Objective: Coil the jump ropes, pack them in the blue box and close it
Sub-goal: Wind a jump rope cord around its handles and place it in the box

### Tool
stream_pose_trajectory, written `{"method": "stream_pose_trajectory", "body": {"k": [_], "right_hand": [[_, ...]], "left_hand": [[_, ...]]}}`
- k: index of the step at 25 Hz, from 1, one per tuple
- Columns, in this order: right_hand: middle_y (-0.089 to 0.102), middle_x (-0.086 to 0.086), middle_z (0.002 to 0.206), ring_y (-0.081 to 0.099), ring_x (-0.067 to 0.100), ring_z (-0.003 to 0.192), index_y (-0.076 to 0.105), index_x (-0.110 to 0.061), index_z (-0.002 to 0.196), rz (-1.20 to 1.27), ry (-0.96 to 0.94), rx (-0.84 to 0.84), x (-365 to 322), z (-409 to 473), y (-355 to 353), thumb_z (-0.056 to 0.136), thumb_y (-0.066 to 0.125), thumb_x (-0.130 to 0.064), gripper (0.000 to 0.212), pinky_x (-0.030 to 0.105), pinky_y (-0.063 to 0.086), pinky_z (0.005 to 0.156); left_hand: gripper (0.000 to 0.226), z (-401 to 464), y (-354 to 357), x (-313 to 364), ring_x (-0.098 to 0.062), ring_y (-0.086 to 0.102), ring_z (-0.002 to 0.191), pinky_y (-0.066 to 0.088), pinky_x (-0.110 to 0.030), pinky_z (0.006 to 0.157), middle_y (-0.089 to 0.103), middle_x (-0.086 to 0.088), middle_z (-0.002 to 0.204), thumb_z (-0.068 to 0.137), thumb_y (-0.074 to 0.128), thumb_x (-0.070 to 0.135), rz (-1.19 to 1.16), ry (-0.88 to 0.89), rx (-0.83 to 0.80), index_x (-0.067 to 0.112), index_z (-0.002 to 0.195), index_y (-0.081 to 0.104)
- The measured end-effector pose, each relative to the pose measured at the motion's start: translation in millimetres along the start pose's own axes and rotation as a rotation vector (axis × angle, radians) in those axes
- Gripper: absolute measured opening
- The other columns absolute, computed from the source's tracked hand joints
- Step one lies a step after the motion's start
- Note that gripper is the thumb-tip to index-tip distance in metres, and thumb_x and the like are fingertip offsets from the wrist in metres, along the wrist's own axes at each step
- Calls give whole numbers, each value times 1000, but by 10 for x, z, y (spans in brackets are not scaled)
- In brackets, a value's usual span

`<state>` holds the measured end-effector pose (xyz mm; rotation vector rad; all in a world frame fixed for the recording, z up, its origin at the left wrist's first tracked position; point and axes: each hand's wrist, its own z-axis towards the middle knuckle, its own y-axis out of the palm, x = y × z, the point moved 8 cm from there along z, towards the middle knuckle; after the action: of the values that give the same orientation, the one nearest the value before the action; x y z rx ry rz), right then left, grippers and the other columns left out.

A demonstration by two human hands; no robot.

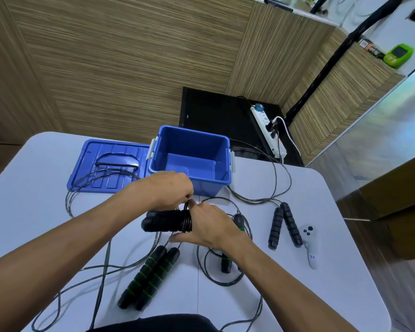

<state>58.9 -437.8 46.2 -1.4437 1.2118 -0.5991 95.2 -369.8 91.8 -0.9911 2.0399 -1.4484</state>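
Observation:
A pair of black jump-rope handles (163, 221) is held side by side above the table, with several turns of dark cord wound round them. My right hand (211, 226) grips the handles at the wound end. My left hand (170, 188) pinches the cord just above the winding. The open blue box (189, 161) stands behind my hands, nothing inside it. Its blue lid (110, 164) lies flat to the left. A green-striped handle pair (151, 276) lies near me. A black ribbed handle pair (284, 224) lies at the right. Loose cord (101, 267) sprawls over the table.
A white controller (309, 245) lies at the table's right side. Another small black and green handle (225, 259) shows under my right wrist. A white power strip (271, 130) with plugs sits on the dark floor behind the white table (321, 295).

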Motion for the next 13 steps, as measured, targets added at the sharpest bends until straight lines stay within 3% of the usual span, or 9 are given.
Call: {"method": "stream_pose_trajectory", "body": {"k": [5,10,13], "right_hand": [[69,2,102,64,26,92,49,-19,121,76,87,89,127,104,-102,76,69,-64,67,37,49,71],[71,4,94,65,30,87,57,-20,106,113,155,244,287,137,-370,83,65,-42,32,37,51,72],[71,2,91,64,29,83,57,-23,105,116,185,285,286,143,-406,86,61,-40,26,34,48,66]], "left_hand": [[29,-118,-104,244,-24,56,103,37,-33,65,48,-4,113,92,50,6,100,-96,146,14,119,53],[55,-267,81,321,-24,55,99,35,-32,62,41,-7,121,87,47,-4,-213,-374,319,10,138,33],[44,-375,84,305,-17,49,81,41,-31,64,47,-3,107,94,44,4,-502,-399,595,14,136,44]]}}
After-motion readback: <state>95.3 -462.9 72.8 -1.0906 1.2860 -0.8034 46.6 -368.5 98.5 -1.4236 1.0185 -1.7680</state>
